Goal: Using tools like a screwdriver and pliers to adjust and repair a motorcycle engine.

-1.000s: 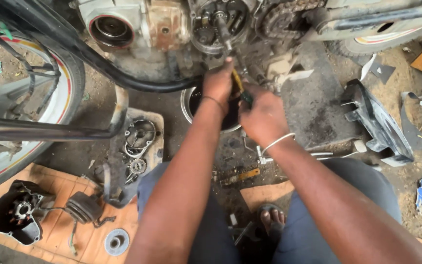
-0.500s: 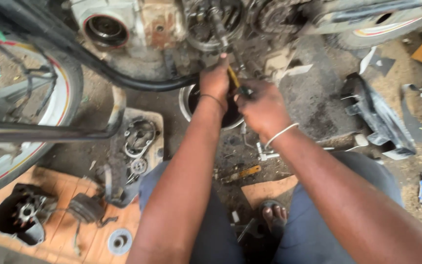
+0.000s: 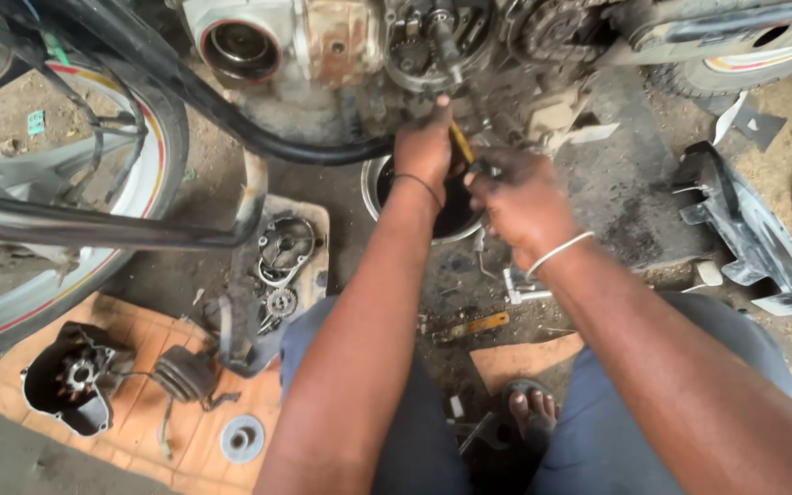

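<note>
Looking down, I see my left hand (image 3: 425, 147) reaching up to the open engine (image 3: 433, 41) of the motorbike. Its fingers are curled shut around the top of a yellow-handled tool (image 3: 461, 142). My right hand (image 3: 517, 203) sits just beside it, a bit lower, and is closed tight in a fist near the same tool (I cannot tell if it grips the handle or something else). Both hands are dark with grease.

Right under the hands is a round metal bowl (image 3: 373, 183) with black oil in it. On the ground near my knees lies another yellow-handled tool (image 3: 471, 325). To the left, a dark engine cover (image 3: 71, 376) rests on orange cardboard (image 3: 190, 440). A front wheel (image 3: 139, 197) stands at the far left.
</note>
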